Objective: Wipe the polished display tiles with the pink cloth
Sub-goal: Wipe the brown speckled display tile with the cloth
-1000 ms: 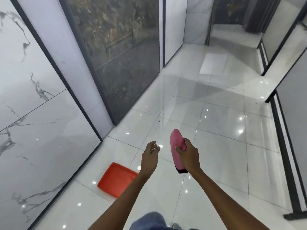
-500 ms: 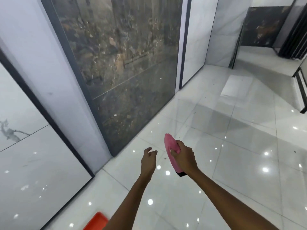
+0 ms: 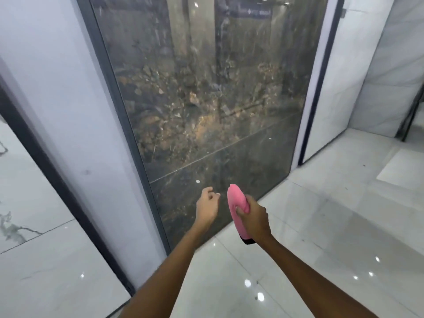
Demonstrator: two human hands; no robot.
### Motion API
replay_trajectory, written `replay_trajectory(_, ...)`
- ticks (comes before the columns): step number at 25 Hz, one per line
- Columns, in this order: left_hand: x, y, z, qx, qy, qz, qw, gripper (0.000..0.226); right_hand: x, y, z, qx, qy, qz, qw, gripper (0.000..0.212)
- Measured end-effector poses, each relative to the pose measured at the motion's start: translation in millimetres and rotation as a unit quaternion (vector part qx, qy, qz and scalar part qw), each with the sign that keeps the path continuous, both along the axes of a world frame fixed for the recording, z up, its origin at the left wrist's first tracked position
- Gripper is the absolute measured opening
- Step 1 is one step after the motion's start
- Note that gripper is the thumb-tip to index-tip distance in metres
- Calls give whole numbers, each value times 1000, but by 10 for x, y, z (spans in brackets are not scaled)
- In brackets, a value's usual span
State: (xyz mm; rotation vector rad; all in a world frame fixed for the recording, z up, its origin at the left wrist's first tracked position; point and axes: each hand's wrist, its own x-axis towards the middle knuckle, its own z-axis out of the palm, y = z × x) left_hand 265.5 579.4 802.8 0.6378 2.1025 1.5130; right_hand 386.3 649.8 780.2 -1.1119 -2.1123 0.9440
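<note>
view has swung up onto the dark marble tile (image 3: 206,111); right hand (image 3: 254,219) still grips pink cloth (image 3: 237,212) just before its lower edge, left hand (image 3: 207,206) loosely curled, empty; wiping not yet begun

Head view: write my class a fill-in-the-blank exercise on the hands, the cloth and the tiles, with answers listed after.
1. The pink cloth is gripped by the ____ hand.
2. The left hand holds ____.
3. The dark display tile straight ahead has a ____ frame.

Answers: right; nothing; black
</note>
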Motion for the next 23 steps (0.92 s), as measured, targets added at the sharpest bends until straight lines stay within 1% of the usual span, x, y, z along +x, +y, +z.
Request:
replay_trajectory(1,-251,238,153,11,18,20,1000,39,-256,235,110,7,17,17,1000,29)
replay_trajectory(3,-699,605,539,46,39,63,996,39,-728,614,384,-8,58,50,997,23)
replay_trajectory(5,-1216,938,996,92,84,111,986,39,-1310,1007,719,-16,101,89,991,22)
replay_trajectory(7,-1722,1126,1478,132,146,158,968,39,-1914,1286,1092,-9,145,117,982,25)
replay_trajectory(9,-2207,1184,1912,149,233,202,940,40,-2462,1424,1427,43,173,144,973,30)
replay_trajectory(11,-2667,1179,2359,141,336,255,896,42,-2924,1509,1743,102,196,157,962,32)
replay_trajectory(12,-2909,1179,2608,133,390,281,867,44,-3157,1563,1931,115,229,166,952,31)
replay_trajectory(15,-3617,1199,3355,91,547,318,769,46,-3778,1790,2535,102,327,182,922,30)
replay_trajectory(17,-4057,1223,3795,48,629,323,705,45,-4120,1963,2888,98,374,163,908,29)
replay_trajectory(19,-4399,1198,4180,8,687,327,648,46,-4353,2152,3271,122,426,117,889,32)
replay_trajectory(21,-4704,1171,4508,-49,724,329,605,48,-4586,2440,3781,186,479,63,856,35)
replay_trajectory(22,-4835,1164,4621,-79,741,328,581,49,-4703,2644,4076,226,486,42,843,37)
replay_trajectory(23,-4951,1160,4684,-103,758,329,554,49,-4819,2872,4372,275,466,29,840,40)
